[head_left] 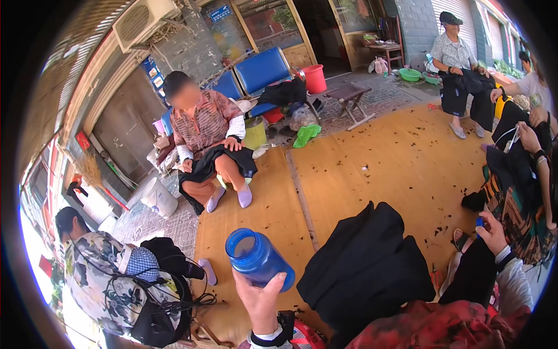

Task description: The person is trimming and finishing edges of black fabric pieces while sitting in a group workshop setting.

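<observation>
My left hand (260,296) is wrapped round a translucent blue wide-mouthed bottle (263,269), held tilted with its open mouth up and to the left. No lid is on it. At the right, my right hand (494,234) pinches a small blue piece (479,227), partly hidden by the fingers, that looks like the bottle's cap. Between my hands a dark black cloth (366,264) lies across my lap, touched by neither hand. Red patterned fabric (430,328) covers my body at the lower edge.
Orange-brown matting (389,168) strewn with dark scraps covers the ground. Seated people with dark cloth are at the left (116,279), ahead (203,128) and far right (459,64); others crowd close on my right. A white bucket (160,198), folding stool (349,99) and blue chairs (263,71) stand beyond.
</observation>
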A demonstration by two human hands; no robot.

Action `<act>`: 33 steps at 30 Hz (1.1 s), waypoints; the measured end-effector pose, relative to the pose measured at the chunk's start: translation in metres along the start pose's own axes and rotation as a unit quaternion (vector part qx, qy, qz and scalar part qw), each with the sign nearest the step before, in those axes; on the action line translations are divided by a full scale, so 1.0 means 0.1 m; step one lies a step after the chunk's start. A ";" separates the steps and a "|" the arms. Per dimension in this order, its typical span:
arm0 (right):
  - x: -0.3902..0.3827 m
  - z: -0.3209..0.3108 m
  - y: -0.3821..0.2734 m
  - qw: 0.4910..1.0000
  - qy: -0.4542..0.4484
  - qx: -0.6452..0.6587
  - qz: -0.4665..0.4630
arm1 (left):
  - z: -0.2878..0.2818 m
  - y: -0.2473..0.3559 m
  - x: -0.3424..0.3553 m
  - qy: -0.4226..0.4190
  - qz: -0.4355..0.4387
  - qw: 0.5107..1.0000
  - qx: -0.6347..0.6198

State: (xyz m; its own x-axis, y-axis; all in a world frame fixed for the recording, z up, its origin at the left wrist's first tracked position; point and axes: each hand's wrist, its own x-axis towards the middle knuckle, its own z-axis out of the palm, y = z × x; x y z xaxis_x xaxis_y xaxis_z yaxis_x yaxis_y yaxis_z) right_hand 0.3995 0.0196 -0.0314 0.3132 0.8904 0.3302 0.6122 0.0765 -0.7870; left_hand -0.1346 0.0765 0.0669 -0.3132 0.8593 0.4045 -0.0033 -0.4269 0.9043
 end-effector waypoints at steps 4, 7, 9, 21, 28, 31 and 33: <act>0.02 0.01 -0.03 1.000 0.000 -0.010 -0.004 | 0.01 0.07 0.02 0.006 0.004 1.000 0.007; 0.01 0.01 -0.12 1.000 -0.007 0.010 0.004 | 0.03 0.13 0.04 0.005 0.012 1.000 0.009; 0.00 0.00 -0.13 1.000 -0.007 0.009 0.012 | 0.03 0.14 0.02 0.010 0.017 1.000 0.009; -0.02 0.02 -0.11 0.999 0.003 0.036 0.001 | 0.03 0.10 0.00 -0.004 0.005 1.000 -0.009; -0.01 -0.03 -0.16 1.000 0.014 -0.001 -0.025 | 0.06 0.20 0.11 0.003 0.039 0.999 0.024; -0.01 -0.03 -0.10 1.000 0.005 0.000 -0.020 | 0.04 0.24 0.06 0.024 0.036 0.999 0.016; 0.01 -0.05 -0.06 1.000 0.002 -0.014 -0.027 | 0.04 0.25 0.04 0.025 0.028 0.999 0.018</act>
State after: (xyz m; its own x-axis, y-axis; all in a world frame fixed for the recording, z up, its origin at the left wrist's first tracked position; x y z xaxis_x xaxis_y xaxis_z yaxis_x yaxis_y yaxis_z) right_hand 0.4002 0.0175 -0.0238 0.2829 0.8831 0.3742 0.6486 0.1113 -0.7530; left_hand -0.1324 0.0707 0.0914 -0.3585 0.8191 0.4479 0.0484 -0.4628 0.8851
